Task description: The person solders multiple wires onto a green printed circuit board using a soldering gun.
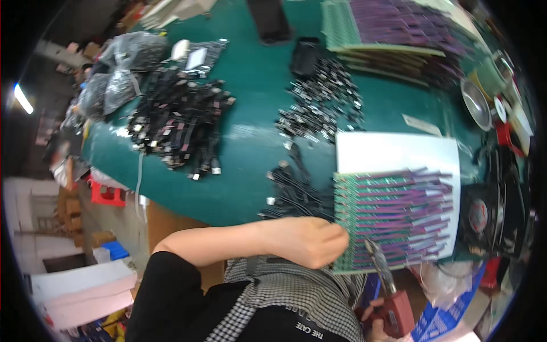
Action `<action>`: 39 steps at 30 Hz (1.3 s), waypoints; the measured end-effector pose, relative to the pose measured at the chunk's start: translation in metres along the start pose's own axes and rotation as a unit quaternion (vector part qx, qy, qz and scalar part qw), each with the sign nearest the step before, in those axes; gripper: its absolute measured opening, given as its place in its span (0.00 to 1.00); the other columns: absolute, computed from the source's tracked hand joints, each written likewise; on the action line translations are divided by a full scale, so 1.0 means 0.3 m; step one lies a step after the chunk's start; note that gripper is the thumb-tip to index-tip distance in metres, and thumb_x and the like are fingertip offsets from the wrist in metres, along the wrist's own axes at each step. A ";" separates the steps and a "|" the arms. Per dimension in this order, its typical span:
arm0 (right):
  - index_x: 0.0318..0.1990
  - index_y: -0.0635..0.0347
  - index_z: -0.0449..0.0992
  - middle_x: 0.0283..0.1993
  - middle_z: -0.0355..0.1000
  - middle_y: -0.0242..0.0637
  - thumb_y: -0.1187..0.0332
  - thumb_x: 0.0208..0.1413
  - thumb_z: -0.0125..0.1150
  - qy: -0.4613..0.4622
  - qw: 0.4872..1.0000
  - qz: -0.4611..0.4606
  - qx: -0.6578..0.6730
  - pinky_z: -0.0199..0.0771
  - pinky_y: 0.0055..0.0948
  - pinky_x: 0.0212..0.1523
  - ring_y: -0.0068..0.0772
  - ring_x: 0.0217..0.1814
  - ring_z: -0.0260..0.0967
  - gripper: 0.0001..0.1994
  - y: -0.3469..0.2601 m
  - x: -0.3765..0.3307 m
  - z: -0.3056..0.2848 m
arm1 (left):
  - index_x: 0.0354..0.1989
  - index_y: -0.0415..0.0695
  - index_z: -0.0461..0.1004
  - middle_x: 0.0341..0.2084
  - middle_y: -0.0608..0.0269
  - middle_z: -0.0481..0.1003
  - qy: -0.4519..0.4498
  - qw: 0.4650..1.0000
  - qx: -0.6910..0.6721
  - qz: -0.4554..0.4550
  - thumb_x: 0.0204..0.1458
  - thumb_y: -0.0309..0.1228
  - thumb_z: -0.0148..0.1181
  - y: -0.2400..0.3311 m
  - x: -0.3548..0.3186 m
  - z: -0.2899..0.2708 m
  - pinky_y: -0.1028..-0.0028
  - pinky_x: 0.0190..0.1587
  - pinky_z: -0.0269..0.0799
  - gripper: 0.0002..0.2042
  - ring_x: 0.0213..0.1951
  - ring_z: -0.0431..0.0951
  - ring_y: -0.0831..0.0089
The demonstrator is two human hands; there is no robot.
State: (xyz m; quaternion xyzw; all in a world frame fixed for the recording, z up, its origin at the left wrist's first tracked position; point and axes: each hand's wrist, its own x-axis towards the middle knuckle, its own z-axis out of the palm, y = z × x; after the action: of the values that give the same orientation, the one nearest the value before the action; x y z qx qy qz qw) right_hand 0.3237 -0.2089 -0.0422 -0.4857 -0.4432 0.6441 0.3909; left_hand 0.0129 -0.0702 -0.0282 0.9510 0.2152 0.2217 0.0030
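Observation:
My left hand point(312, 242) is closed, its fingertips bent down at the left edge of a green panel point(348, 214). What those fingers hold, if anything, is hidden. Rows of purple strips point(399, 214) stick out from the panel toward the right. The panel lies on a white board point(399, 149). Low on the right, my right hand point(376, 329) is wrapped round a red-bodied tool point(396, 313). Its long metal nose point(380, 265) reaches over the lower strips. Black cables point(293, 191) lie in a bundle just beyond my left hand.
On the green table point(250, 131) are a large heap of black cables point(179, 117) and a pile of small metal connectors point(325, 102). Stacked panels with purple strips point(399, 31) stand at the far right. A black device point(493, 216) sits at the right; plastic bags point(122, 68) lie far left.

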 end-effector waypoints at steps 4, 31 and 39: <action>0.60 0.60 0.62 0.50 0.68 0.51 0.61 0.66 0.47 -0.104 0.985 0.053 0.129 0.71 0.29 0.32 0.41 0.35 0.70 0.19 -0.017 0.050 -0.130 | 0.27 0.32 0.74 0.31 0.59 0.71 0.019 0.999 0.030 -0.024 0.35 0.28 0.59 0.037 -0.008 0.019 0.81 0.24 0.68 0.12 0.26 0.70 0.76; 0.55 0.68 0.62 0.44 0.69 0.48 0.57 0.57 0.61 0.094 0.990 -0.085 0.063 0.68 0.26 0.24 0.33 0.26 0.67 0.27 0.013 0.037 -0.006 | 0.28 0.40 0.76 0.28 0.61 0.76 0.196 0.789 0.307 -0.495 0.45 0.22 0.64 -0.342 -0.345 -0.159 0.67 0.38 0.70 0.04 0.34 0.75 0.63; 0.50 0.70 0.63 0.41 0.68 0.44 0.44 0.50 0.65 0.118 0.993 0.001 -0.002 0.62 0.24 0.20 0.29 0.20 0.65 0.35 -0.016 0.033 0.031 | 0.29 0.38 0.78 0.26 0.60 0.75 0.160 0.934 0.111 -0.299 0.36 0.19 0.64 -0.043 -0.123 -0.116 0.69 0.32 0.72 0.09 0.28 0.76 0.66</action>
State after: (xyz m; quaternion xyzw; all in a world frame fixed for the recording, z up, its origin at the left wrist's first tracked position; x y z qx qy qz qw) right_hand 0.3128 -0.1999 -0.0391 -0.5596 -0.3947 0.5817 0.4391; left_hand -0.0369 -0.0768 -0.0137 0.7890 0.5107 0.3344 -0.0704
